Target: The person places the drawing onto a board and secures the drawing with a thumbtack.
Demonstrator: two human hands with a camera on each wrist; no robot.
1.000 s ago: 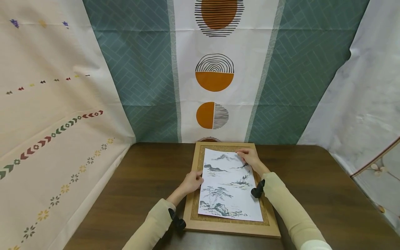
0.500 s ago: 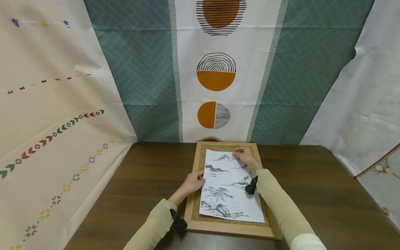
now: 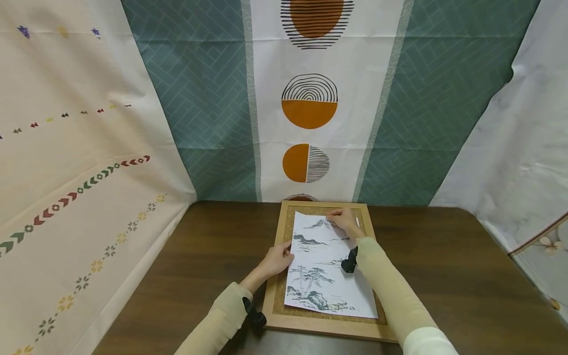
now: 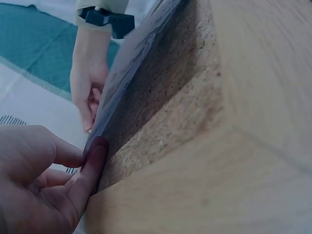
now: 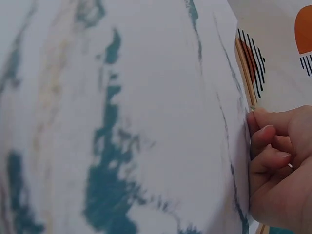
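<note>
A sheet of white paper (image 3: pixel 330 286) printted with an ink landscape lies over a wood-framed corkboard (image 3: pixel 324 327). At the sheet's left edge my left hand (image 3: pixel 276 259) pinches the paper between thumb and fingers. In the left wrist view the paper (image 4: pixel 129 63) stands lifted off the cork (image 4: pixel 170 107) along that side. My right hand (image 3: pixel 345 222) is at the paper's top edge, thumb and forefinger together. A small pale pin-like thing (image 5: pixel 253 108) shows at those fingertips; its exact kind is too small to tell. The other right fingers are curled near the paper.
The board lies on a dark brown wooden table (image 3: pixel 222 246), its far end near the hanging patterned cloth (image 3: pixel 306 162). Cream cloth (image 3: pixel 88 197) drapes along the left, white cloth (image 3: pixel 523 148) along the right. Each wrist carries a black camera (image 3: pixel 349 261).
My right hand has moved left along the paper's top edge, from near the right corner toward the middle. My left hand keeps its grip on the left edge.
</note>
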